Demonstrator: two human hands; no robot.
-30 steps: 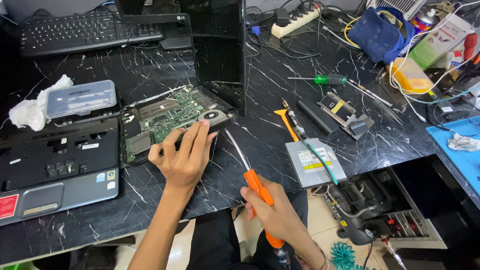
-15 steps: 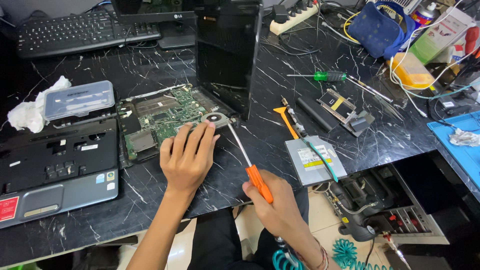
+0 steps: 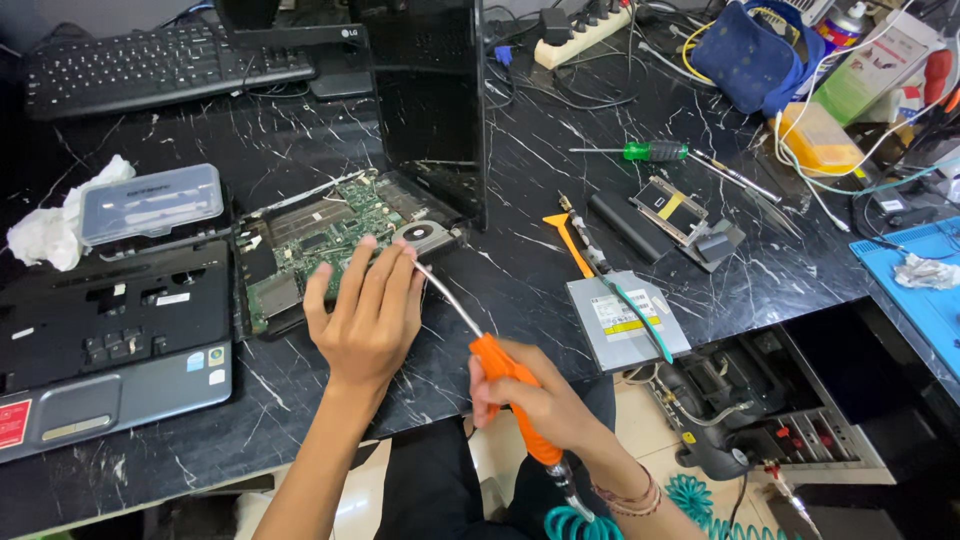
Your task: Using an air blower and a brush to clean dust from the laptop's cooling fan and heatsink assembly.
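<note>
An opened laptop base with a bare green circuit board and a round fan lies on the black marble table, its dark screen standing upright behind. My left hand rests flat on the board's front edge, fingers together. My right hand grips an orange-handled tool with a long thin metal shaft whose tip meets the board beside my left fingertips, near the fan. A teal coiled cord hangs from the tool's handle.
A removed laptop palmrest lies at the left, with a clear plastic box and crumpled tissue. To the right are an optical drive, an orange pry tool, a green screwdriver and small parts. A keyboard sits at the back.
My right hand has moved the orange tool up and left, bringing its tip to the board near the fan. My left hand stays on the board.
</note>
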